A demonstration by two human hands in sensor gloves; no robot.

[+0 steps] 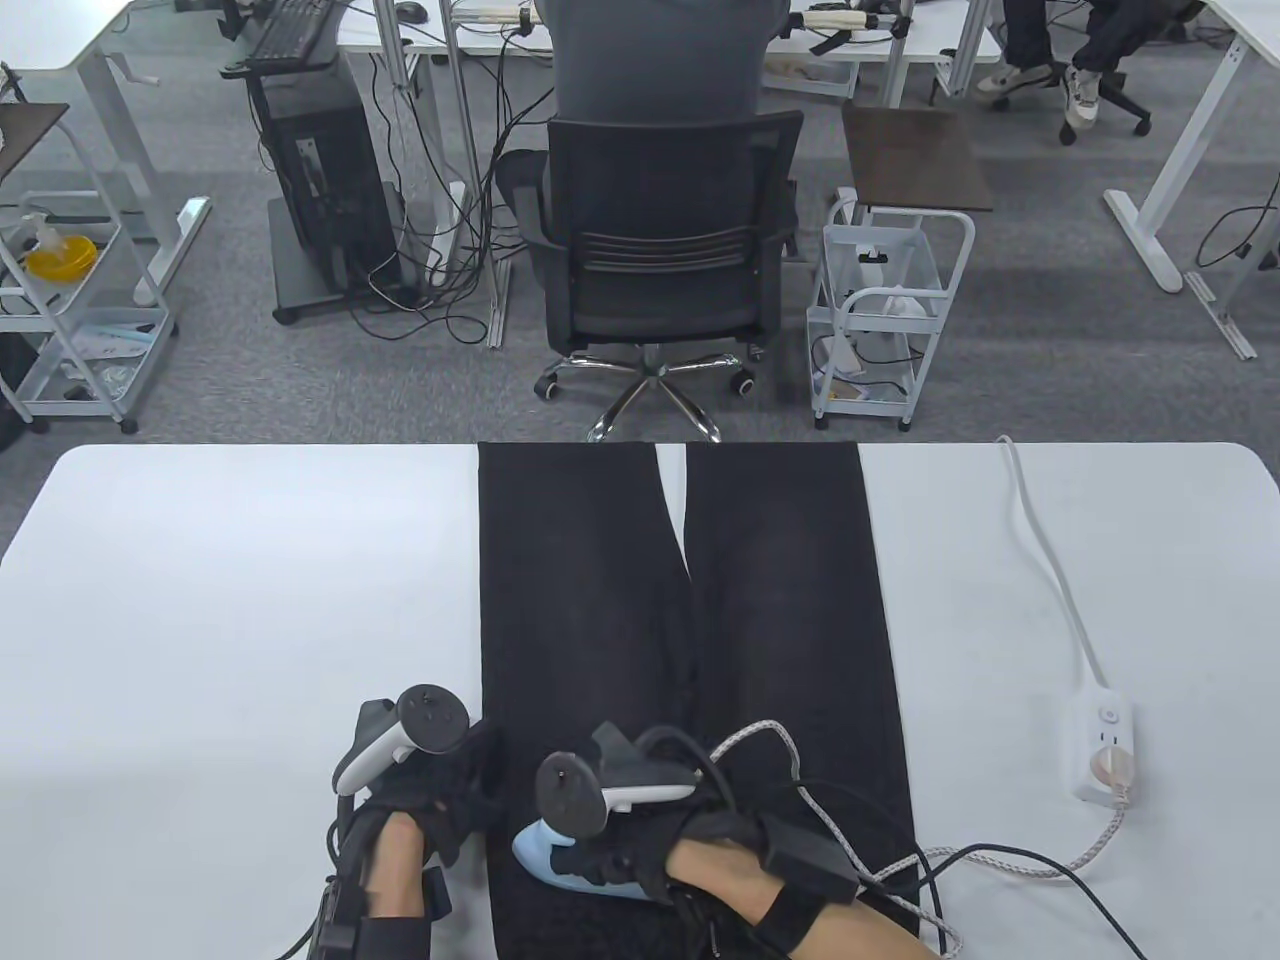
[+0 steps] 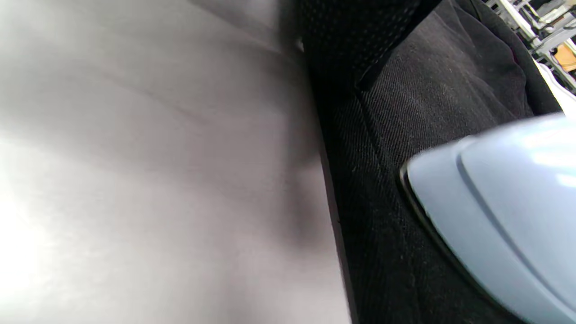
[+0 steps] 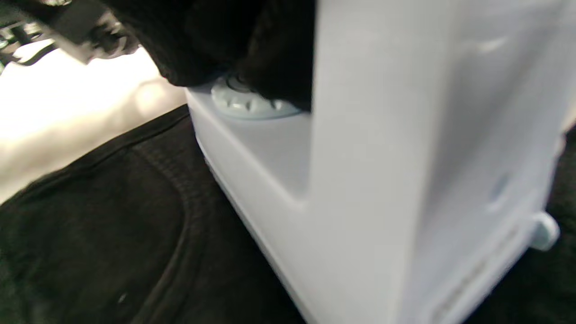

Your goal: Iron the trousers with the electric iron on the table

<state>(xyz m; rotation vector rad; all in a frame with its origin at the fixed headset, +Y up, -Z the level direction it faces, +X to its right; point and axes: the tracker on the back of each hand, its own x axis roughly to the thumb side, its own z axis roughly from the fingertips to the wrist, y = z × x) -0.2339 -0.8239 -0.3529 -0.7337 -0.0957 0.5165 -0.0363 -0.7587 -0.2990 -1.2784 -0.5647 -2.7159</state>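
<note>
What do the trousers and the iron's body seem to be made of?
Trousers: black woven cotton-like twill, matte; diagonal weave lines and stitched seams show in the left wrist view. Iron: pale blue moulded plastic, it seems, smooth with a soft sheen and highlights.

Table view: evenly bright, sharp, soft shadows
Left wrist view: glare on surface (image 2: 135,180), blurred
Right wrist view: motion-blurred, glare upper left

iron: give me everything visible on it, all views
The iron is pale blue, smooth plastic, with a dark edge along its base and a ribbed dial on top. It sits sole-down on the black trousers near the table's near edge, nose toward the person's left. The right hand grips it from above, hiding the handle. A braided cord runs toward the power strip.
</note>
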